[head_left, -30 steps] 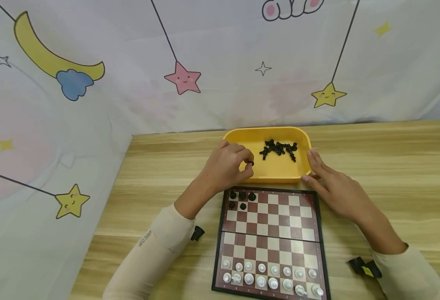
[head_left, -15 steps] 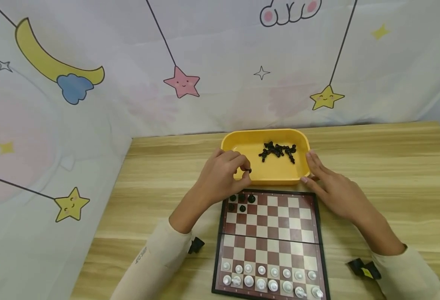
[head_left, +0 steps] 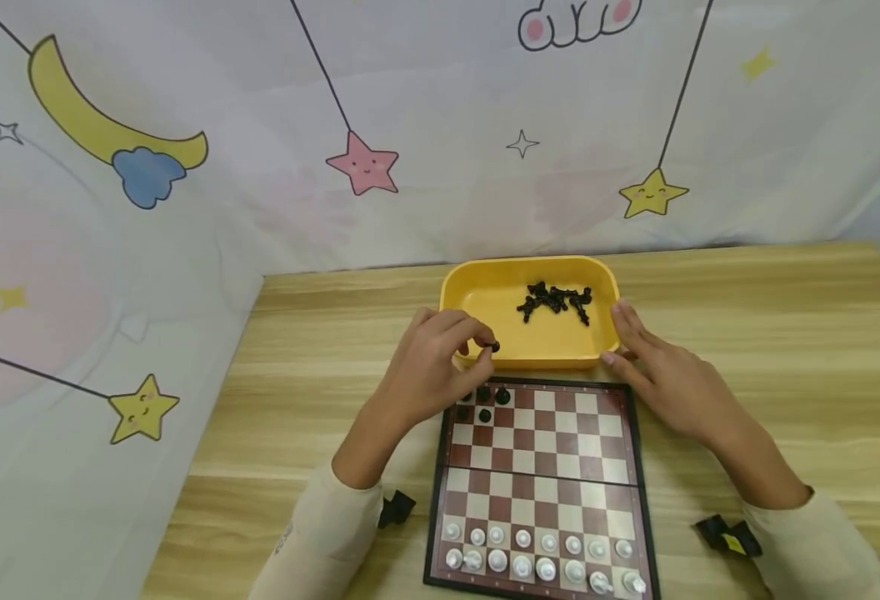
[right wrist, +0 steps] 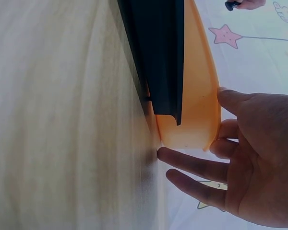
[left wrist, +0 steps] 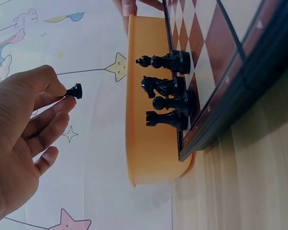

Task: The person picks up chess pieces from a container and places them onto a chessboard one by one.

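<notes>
My left hand (head_left: 431, 358) pinches a black chess piece (left wrist: 76, 91) between thumb and fingertips, base outward, over the near left part of the yellow tray (head_left: 552, 354). Its top is hidden by the fingers. Against the tray's right end rests my right hand (head_left: 668, 375), thumb at the near corner of the rim; two fingers look straight in the right wrist view. Several black chess pieces (head_left: 552, 298) lie heaped in the tray. On the chessboard (head_left: 545, 450), a few black pieces stand at the far left corner, including a rook (left wrist: 165, 120) and a knight (left wrist: 163, 87).
White chess pieces (head_left: 522, 567) stand in two rows along the board's near edge. The board lies just in front of the tray on a wooden table (head_left: 320, 333). Behind is a printed cloth (head_left: 447, 208). Dark straps (head_left: 728, 535) show near both wrists.
My left hand has drawn back toward the board and slightly left, still pinching the black piece. My right hand stays at the tray's end.
</notes>
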`<act>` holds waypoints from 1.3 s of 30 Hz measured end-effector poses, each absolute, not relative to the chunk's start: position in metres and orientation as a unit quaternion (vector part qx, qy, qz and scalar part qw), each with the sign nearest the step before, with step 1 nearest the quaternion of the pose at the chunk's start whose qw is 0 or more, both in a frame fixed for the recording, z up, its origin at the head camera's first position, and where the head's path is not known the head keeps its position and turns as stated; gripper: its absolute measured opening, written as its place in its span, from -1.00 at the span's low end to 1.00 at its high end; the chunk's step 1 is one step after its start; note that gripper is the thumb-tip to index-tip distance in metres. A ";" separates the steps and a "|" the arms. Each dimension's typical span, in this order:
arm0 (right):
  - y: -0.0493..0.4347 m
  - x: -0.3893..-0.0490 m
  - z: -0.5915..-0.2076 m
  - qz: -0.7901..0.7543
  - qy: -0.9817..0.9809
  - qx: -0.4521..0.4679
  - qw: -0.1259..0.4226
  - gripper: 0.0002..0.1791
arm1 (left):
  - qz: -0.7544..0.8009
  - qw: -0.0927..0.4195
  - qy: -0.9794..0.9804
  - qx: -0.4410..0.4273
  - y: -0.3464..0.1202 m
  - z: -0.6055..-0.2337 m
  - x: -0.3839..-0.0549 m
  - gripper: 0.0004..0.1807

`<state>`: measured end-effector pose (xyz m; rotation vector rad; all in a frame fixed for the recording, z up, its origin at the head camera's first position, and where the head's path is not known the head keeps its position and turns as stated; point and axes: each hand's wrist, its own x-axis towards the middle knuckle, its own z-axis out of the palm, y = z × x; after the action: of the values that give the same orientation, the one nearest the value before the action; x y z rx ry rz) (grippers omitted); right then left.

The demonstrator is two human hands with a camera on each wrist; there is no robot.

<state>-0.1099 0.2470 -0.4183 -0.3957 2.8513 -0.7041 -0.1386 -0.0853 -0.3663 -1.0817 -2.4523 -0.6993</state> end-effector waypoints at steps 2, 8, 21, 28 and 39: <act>0.248 -0.110 -0.418 -0.236 0.959 -0.134 0.086 -0.17 | -0.254 0.176 -0.873 -0.378 -0.086 -0.367 -0.138 -0.94; 0.246 -0.111 -0.418 -0.235 0.958 -0.135 0.089 -0.16 | -0.255 0.155 -0.879 -0.373 -0.091 -0.372 -0.131 -0.95; 0.247 -0.110 -0.422 -0.231 0.960 -0.126 0.092 -0.16 | -0.261 0.126 -0.881 -0.373 -0.095 -0.382 -0.124 -0.95; 0.248 -0.110 -0.421 -0.232 0.960 -0.130 0.091 -0.17 | -0.252 0.098 -0.884 -0.383 -0.093 -0.382 -0.121 -0.93; 0.250 -0.111 -0.421 -0.233 0.959 -0.134 0.086 -0.17 | -0.232 0.034 -0.883 -0.407 -0.087 -0.380 -0.119 -0.94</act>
<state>-0.1111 0.2499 -0.4212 -0.3993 2.8591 -0.6952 -0.1191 -0.0867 -0.3797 -1.2500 -2.7148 -0.7139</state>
